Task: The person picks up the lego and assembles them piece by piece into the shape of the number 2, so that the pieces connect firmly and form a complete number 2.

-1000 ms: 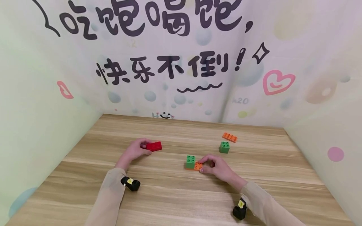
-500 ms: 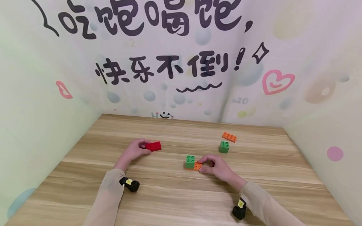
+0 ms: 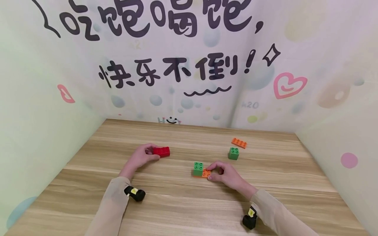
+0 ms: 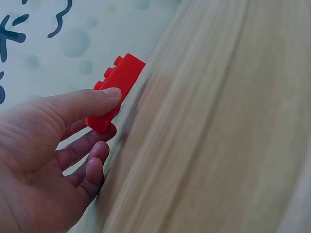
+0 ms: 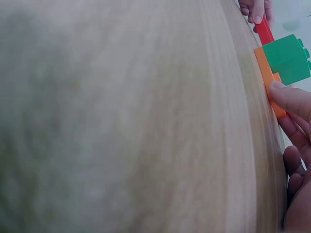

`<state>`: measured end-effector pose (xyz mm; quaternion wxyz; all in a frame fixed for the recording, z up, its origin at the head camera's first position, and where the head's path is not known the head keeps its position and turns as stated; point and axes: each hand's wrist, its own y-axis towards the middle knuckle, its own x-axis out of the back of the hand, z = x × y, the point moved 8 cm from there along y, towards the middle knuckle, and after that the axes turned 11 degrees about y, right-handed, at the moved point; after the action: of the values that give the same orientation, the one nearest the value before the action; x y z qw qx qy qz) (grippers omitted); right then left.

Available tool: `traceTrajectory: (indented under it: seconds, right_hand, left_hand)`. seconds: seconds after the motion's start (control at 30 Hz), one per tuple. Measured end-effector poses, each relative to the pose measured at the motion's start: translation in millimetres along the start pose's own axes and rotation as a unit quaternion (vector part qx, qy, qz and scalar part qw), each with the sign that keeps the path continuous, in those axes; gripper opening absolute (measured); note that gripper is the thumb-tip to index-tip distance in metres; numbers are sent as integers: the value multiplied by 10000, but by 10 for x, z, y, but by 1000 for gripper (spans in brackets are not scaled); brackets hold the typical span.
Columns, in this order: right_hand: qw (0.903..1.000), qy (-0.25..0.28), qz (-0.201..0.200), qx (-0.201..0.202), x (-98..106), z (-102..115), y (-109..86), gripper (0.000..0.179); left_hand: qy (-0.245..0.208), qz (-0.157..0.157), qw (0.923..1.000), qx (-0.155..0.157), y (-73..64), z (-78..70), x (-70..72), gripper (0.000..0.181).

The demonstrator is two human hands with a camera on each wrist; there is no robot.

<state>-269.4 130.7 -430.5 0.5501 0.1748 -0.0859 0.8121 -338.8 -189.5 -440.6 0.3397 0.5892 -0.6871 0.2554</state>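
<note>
At left on the table, your left hand pinches a red brick by its left end. Nearer and to the right, your right hand pinches an orange plate with a green brick on its left half. Far right sit a second green brick and, beyond it, a second orange plate.

Light-brown wood-grain tabletop, darker streaks running roughly side to side. Near its middle: green-and-orange plastic brick stack, orange plate underneath flat on wood, green block upright on plate's left half. Farther back, to right: loose green plastic cube-like brick, upright, 4 studs up. Just beyond brick, toward far edge: thin orange plastic rectangular plate, set slightly askew, 8 studs up in 2 rows.
</note>
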Motion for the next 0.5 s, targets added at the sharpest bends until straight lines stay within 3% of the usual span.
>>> traceTrajectory:
  seconds: [0.2, 0.5]
  right_hand:
    - [10000, -3, 16, -16, -4, 61, -24, 25]
    - [10000, 10, 14, -88, -6, 49, -28, 25]
  left_hand:
    - [5, -122, 9999, 28, -4, -39, 17, 40]
    - [-434, -188, 9984, 306, -17, -81, 36, 44]
